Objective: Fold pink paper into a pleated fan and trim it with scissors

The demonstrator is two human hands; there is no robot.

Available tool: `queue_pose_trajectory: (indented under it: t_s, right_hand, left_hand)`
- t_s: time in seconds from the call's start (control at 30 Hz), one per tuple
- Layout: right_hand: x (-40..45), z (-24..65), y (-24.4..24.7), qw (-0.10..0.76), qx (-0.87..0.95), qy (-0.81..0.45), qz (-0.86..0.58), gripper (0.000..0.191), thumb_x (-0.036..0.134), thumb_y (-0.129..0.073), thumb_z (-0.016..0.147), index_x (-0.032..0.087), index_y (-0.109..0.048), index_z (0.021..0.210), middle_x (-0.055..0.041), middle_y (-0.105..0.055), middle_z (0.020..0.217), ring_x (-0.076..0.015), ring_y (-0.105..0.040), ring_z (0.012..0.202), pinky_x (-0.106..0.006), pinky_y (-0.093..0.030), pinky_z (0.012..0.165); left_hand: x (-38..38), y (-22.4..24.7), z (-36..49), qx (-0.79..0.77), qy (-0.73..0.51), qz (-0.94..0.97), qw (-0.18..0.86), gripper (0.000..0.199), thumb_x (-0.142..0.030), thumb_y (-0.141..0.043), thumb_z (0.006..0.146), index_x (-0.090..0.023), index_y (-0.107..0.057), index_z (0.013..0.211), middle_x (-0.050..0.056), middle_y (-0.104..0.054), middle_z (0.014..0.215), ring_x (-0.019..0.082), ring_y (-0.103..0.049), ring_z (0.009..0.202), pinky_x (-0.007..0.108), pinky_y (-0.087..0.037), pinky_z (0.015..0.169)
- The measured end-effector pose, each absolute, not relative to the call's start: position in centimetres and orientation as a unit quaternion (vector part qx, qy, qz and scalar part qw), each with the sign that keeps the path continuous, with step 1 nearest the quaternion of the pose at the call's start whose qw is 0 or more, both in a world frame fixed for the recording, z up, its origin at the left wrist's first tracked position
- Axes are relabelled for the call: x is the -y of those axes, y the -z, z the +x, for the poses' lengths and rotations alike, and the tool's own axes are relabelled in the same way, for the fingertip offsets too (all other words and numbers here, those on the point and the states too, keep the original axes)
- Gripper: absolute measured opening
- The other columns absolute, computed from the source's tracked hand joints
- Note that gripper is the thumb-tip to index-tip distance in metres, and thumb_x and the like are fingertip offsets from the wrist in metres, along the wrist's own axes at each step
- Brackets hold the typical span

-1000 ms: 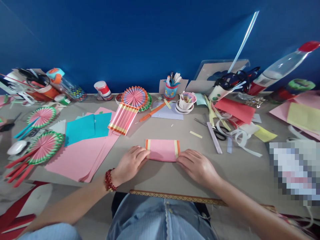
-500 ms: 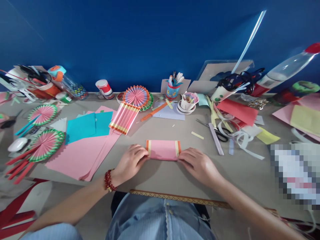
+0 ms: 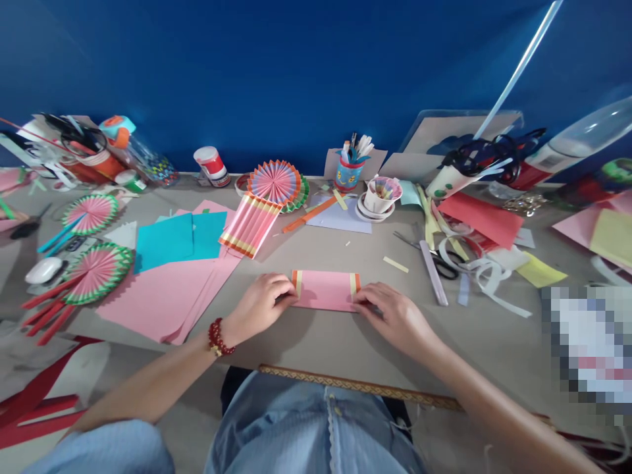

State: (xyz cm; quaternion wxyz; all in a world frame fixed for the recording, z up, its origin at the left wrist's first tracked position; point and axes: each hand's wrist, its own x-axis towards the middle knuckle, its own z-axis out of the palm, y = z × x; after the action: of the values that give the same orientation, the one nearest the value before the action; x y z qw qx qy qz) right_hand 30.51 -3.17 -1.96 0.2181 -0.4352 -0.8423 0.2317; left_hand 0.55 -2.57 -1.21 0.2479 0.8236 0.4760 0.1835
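Note:
A pink paper strip (image 3: 326,290) with cream and orange bands at both short ends lies flat on the grey table before me. My left hand (image 3: 264,301) pinches its lower left corner between thumb and fingers. At the lower right corner, my right hand (image 3: 390,308) grips it the same way. Farther back, a pleated pink strip (image 3: 251,225) with matching bands leans out from a pleated round paper fan (image 3: 275,182) edged in orange. Pink sheets (image 3: 158,299) with blue paper (image 3: 165,242) on top are left of my left hand.
Scissors (image 3: 447,264), a lilac cutter-like stick (image 3: 434,273) and curled paper scraps (image 3: 488,280) lie right. Green-edged fans (image 3: 101,273) are left. Cups of pens (image 3: 348,172) and a glue tub (image 3: 212,166) line the blue wall. Another person's hand (image 3: 14,220) shows far left.
The view has shifted slightly. The strip's lower edge, earlier curled up a little between my hands, now looks flatter. Both hands still hold its ends.

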Motion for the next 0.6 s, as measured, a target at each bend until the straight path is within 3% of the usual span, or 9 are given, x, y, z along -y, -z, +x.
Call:
queue_pose_trajectory:
  t_s: [0.3,0.6]
  right_hand:
    - [2.5,30.2,2.4,0.23,0.852,-0.197,-0.428,0.012,0.023,-0.053,0.096,0.023,-0.062,0.09,-0.004,-0.072,0.088,-0.0216,-0.064,0.081,-0.036,-0.048,0.076]
    - [2.1,30.2,2.4,0.204,0.861,-0.186,-0.428,0.01,0.022,-0.052,0.095,0.024,-0.059,0.088,-0.0037,-0.071,0.087,-0.0215,-0.063,0.08,-0.035,-0.049,0.075]
  left_hand:
    - [0.7,-0.6,0.9,-0.467,-0.121,0.838,0.254,0.015,-0.024,-0.064,0.091,-0.02,-0.065,0.077,-0.001,-0.068,0.079,0.014,-0.061,0.07,0.025,-0.04,0.063]
    - [0.4,0.0,0.3,-0.445,-0.112,0.856,0.238,0.017,-0.028,-0.059,0.094,-0.019,-0.062,0.08,-0.001,-0.066,0.081,0.014,-0.058,0.07,0.025,-0.036,0.064]
